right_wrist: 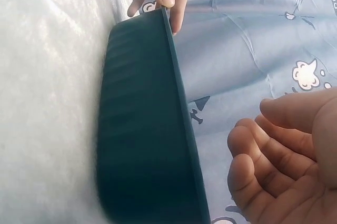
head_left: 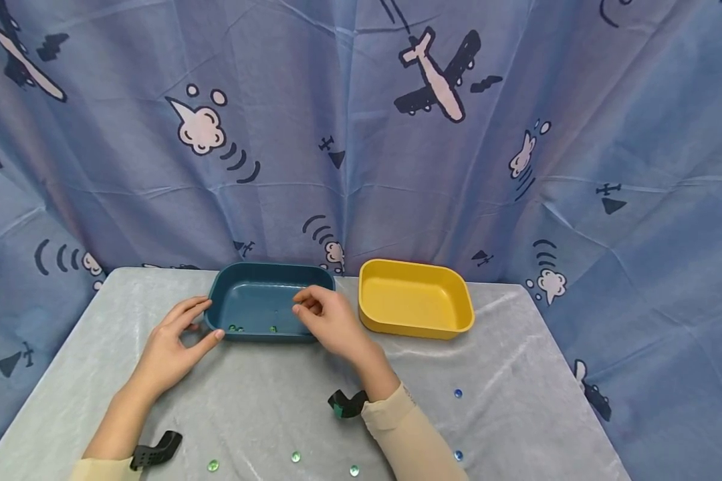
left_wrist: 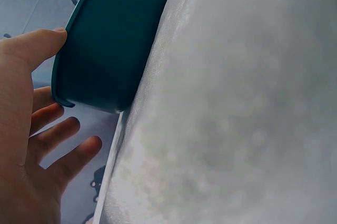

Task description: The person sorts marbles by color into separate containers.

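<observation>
A dark teal tray [head_left: 259, 337] stands near the back of the table, with a few small green glass beads [head_left: 273, 329] inside along its front side. My left hand [head_left: 170, 347] touches the tray's left end, thumb on the front rim and fingers along the side; in the left wrist view its fingers [left_wrist: 79, 155] look spread and fairly straight. Over the tray's right part hovers my right hand [head_left: 331, 321], fingers loosely bent. In the right wrist view, nothing shows between that hand's thumb and fingers [right_wrist: 242, 174].
A yellow tray [head_left: 415, 329] stands right of the teal one. Green beads [head_left: 296, 457] lie along the table's front, and two blue beads [head_left: 458, 393] lie at the right. A patterned blue curtain [head_left: 277, 133] hangs behind the grey-covered table [head_left: 517, 414].
</observation>
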